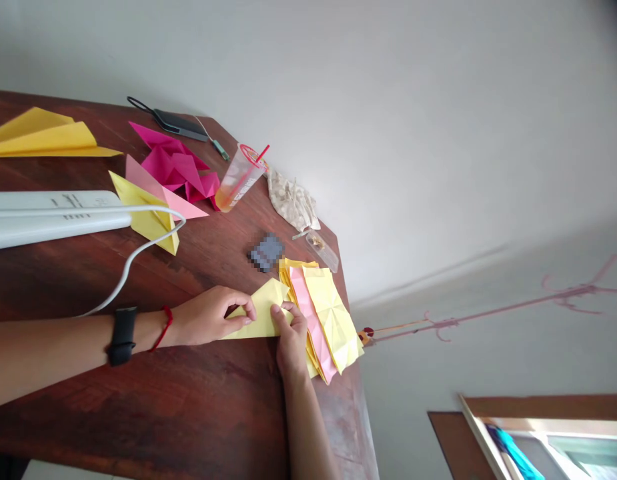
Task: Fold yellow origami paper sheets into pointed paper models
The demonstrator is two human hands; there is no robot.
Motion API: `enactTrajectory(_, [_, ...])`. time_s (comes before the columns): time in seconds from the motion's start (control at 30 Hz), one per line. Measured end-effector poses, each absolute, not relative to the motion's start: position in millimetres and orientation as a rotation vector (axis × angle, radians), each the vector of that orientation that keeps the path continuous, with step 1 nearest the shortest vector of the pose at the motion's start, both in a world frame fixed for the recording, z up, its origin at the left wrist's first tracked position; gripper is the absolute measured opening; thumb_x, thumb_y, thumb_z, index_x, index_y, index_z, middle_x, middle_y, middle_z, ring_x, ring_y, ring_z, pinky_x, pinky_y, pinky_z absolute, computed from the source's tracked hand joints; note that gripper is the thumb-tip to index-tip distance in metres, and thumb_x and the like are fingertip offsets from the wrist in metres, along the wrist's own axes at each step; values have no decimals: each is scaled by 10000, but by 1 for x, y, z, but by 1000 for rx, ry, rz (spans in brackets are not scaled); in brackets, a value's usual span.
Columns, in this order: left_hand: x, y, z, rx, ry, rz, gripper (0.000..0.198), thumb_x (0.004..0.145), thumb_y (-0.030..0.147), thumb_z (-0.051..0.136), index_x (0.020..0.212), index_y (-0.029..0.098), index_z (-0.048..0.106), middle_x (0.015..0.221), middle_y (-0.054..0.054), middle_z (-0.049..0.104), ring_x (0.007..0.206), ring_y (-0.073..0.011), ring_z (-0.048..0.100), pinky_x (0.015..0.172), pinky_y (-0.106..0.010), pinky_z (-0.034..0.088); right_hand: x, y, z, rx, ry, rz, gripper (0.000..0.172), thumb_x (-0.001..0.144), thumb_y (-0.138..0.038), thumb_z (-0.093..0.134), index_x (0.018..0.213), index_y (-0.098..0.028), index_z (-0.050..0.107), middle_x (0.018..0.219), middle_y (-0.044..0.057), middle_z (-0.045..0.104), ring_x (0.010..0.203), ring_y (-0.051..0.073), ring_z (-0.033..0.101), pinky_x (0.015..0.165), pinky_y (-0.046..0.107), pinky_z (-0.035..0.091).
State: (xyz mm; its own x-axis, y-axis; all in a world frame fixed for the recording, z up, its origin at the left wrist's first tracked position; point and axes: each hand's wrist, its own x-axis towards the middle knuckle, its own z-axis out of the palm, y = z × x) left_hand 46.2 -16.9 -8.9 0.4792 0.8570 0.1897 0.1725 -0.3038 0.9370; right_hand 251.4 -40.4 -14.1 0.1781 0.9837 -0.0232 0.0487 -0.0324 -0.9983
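Writing: small dark print on the white bar-shaped device (23,223), too small to read. Light lettering on the side of the drink cup (235,183) and red print round its lid; neither legible. The small dark object (266,252) is pixelated, so any marking is lost.

Surroundings: a white cord (122,279) loops over the folded yellow piece (147,212) at the device's end. Pink and magenta folded papers (174,165) lie beside it, left of the cup. Dark slab (181,125) with strap loop at the far edge; crumpled cloth (292,200) and clear container (322,251) beyond the cup.

Work: pale yellow sheet (263,310) lies on the tabletop (188,407), just left of a creased paper stack (333,320), which crowds the right hand (292,333). That hand pinches the sheet's near end, thumb on top. Left hand (208,317): thumb and forefinger curled onto the sheet, nearly together; pinching or pressing, cannot tell.
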Motion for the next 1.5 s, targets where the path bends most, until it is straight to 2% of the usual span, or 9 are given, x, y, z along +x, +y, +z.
enactTrajectory(0.17, [48,-16,-8,1752,889,893,175,812,335,624,822,217,753,756,26,701,674,-150,585,649,-211,379,252,-42,-15,-1330,-1088,1094,292,756,-421,792,866,-213,620,807,-4,700,666,174,622,624,285,491])
enactTrajectory(0.27, [48,-16,-8,1777,921,874,187,829,333,609,851,213,750,768,30,708,679,-148,588,659,-212,389,253,-40,-16,-1305,-1088,1111,290,760,-412,790,919,-219,642,845,4,714,725,195,658,691,311,522])
enactTrajectory(0.37, [47,-14,-7,1800,931,848,209,840,341,602,882,195,745,790,16,717,683,-153,588,646,-220,400,252,-38,-14,-1253,-1038,1119,357,749,-407,796,1026,-240,646,970,24,729,821,222,688,742,331,542])
enactTrajectory(0.47, [44,-11,-6,1757,954,874,255,852,384,596,903,181,741,806,-1,722,688,-162,593,640,-232,423,251,-34,-11,-1176,-1006,1189,444,766,-424,783,1141,-243,628,1014,48,732,800,223,690,680,320,539])
enactTrajectory(0.53, [42,-8,-6,1728,968,925,269,867,397,584,899,175,732,773,-9,711,695,-173,605,652,-244,444,253,-33,-9,-1140,-1024,1234,403,763,-445,787,1067,-214,657,912,46,736,708,196,668,628,294,516])
enactTrajectory(0.67, [39,-5,-6,1638,897,967,254,867,374,608,956,158,708,887,-54,740,779,-199,656,699,-262,492,255,-34,-5,-1141,-1150,1308,314,753,-441,811,851,-162,705,684,25,702,623,154,622,627,262,476])
enactTrajectory(0.97, [39,1,-11,1688,853,944,205,881,326,645,988,156,683,938,-89,733,851,-220,681,748,-281,521,247,-40,9,-1111,-1304,1395,372,741,-504,806,834,-149,750,761,51,736,685,167,641,660,274,494])
enactTrajectory(1.1, [39,3,-12,1668,820,926,209,887,307,657,1031,159,630,922,-83,708,827,-197,662,741,-272,512,250,-37,9,-1104,-1283,1379,412,732,-531,800,837,-138,737,743,49,725,670,166,653,653,276,513])
enactTrajectory(1.5, [44,5,-6,1483,691,946,343,859,265,722,1130,180,530,1067,-97,725,944,-202,705,827,-281,543,252,-36,6,-1173,-1345,1345,407,732,-534,790,834,-143,742,800,68,738,709,186,668,692,302,522])
